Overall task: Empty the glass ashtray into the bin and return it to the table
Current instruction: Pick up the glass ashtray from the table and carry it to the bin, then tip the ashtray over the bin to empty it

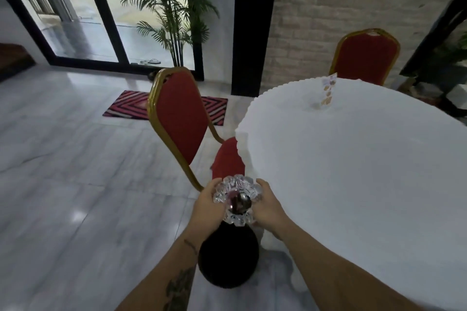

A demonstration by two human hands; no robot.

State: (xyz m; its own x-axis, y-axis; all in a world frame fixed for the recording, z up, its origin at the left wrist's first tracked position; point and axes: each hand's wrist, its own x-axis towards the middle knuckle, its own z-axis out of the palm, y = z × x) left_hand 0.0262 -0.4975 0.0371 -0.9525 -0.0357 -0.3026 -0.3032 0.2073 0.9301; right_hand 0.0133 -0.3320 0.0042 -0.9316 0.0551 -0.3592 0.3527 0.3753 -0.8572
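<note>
I held the glass ashtray [237, 199] by its rim, my left hand [207, 203] and right hand [268, 206] curled closed on opposite sides, so it stayed level. The black bin [228, 257] sat directly below my fingers, and the table [366, 171] lay just to their right.

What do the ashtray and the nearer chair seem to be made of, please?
Ashtray: clear cut glass, seemingly; faceted scalloped rim glints, and both hands show through it. Nearer chair: glossy gold-coloured frame, probably painted metal; matte red padding, likely fabric, though the blur leaves that open.
</note>
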